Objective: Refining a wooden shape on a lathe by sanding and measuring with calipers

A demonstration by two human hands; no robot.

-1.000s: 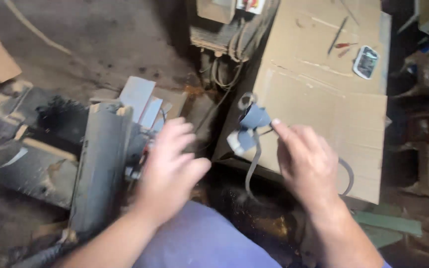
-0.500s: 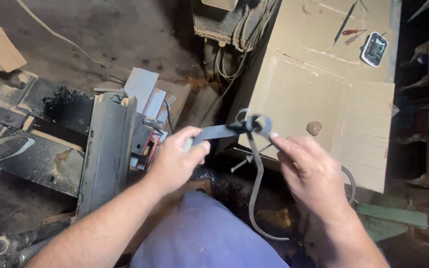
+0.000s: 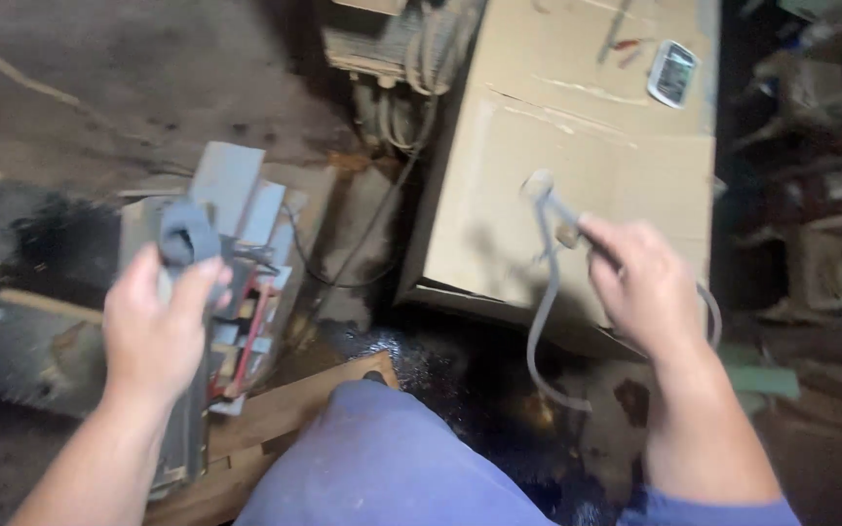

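My left hand [image 3: 158, 326] grips a dark grey metal piece with a looped end [image 3: 187, 234], held over a grimy machine block [image 3: 80, 321] at the left. My right hand [image 3: 645, 282] is closed on a curved grey metal tool with a rounded top [image 3: 543, 292]; its thin arm hangs down in front of a cardboard box [image 3: 577, 166]. The two hands are well apart. A blue-clad knee [image 3: 382, 458] shows at the bottom centre.
A small calculator-like device [image 3: 672, 73] and thin tools [image 3: 621, 34] lie on the cardboard. An electrical unit with cables [image 3: 397, 49] stands behind the box. Wooden boards [image 3: 285, 419] lie by the knee. Dark cluttered shelving [image 3: 811, 195] fills the right.
The hands, close together on the joined metal parts before, have moved apart: the left carried the dark piece to the left, the right keeps the curved tool near the box.
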